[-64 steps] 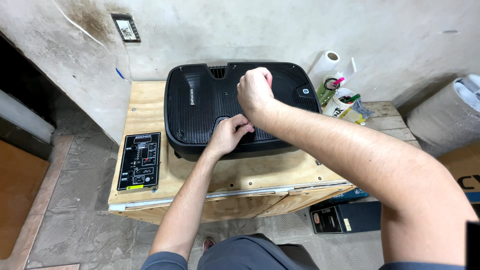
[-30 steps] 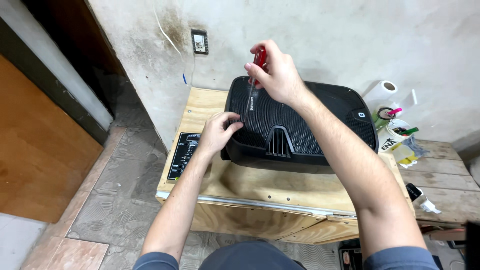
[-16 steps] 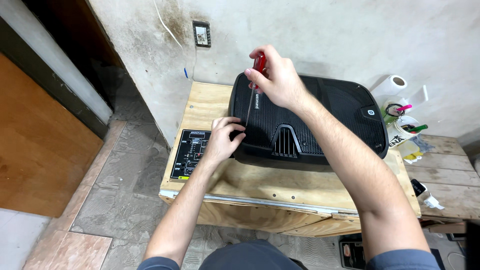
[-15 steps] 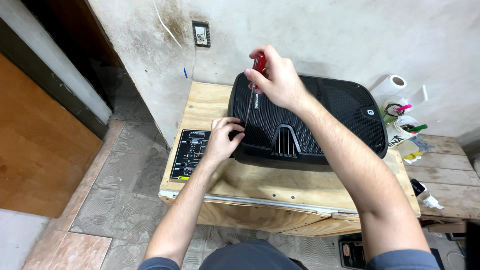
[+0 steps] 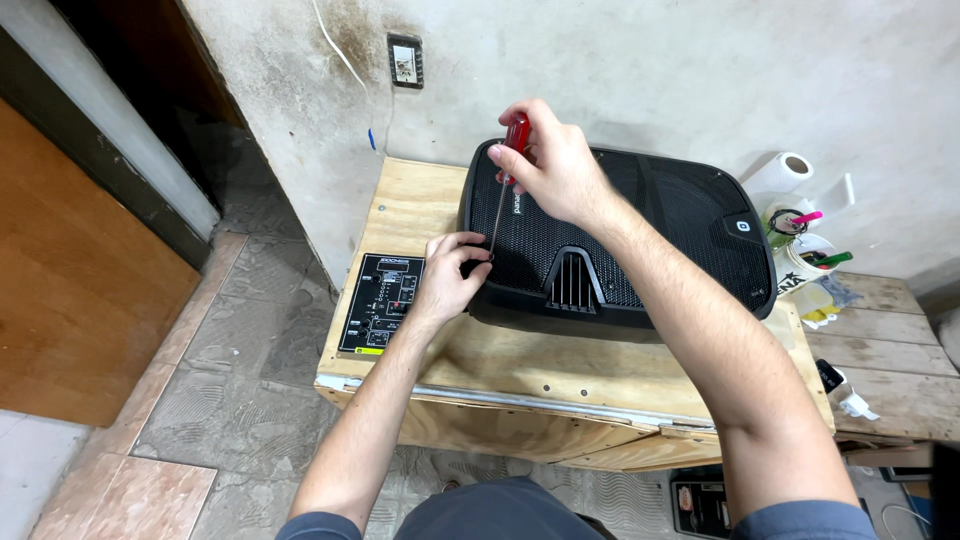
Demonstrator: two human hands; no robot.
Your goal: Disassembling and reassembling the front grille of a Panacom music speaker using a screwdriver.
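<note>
A black loudspeaker cabinet (image 5: 660,225) with a mesh grille lies face up on a plywood box (image 5: 560,365). My right hand (image 5: 550,165) grips a red-handled screwdriver (image 5: 508,165) held upright, its thin shaft pointing down to the grille's left edge. My left hand (image 5: 450,275) pinches at the screwdriver's tip there, fingers pressed on the speaker's left rim. A black control panel (image 5: 382,303) with knobs and sockets lies flat on the plywood just left of my left hand.
A paper towel roll (image 5: 780,175) and a cup of pens (image 5: 800,235) stand at the right by the wall. A wooden pallet (image 5: 890,350) lies right of the box. A wall socket (image 5: 405,60) sits above; tiled floor and a wooden door are left.
The view swung left and the speaker now sits centre-right. My right hand raised the screwdriver upright over the left edge, and my left hand shifted to its tip.
</note>
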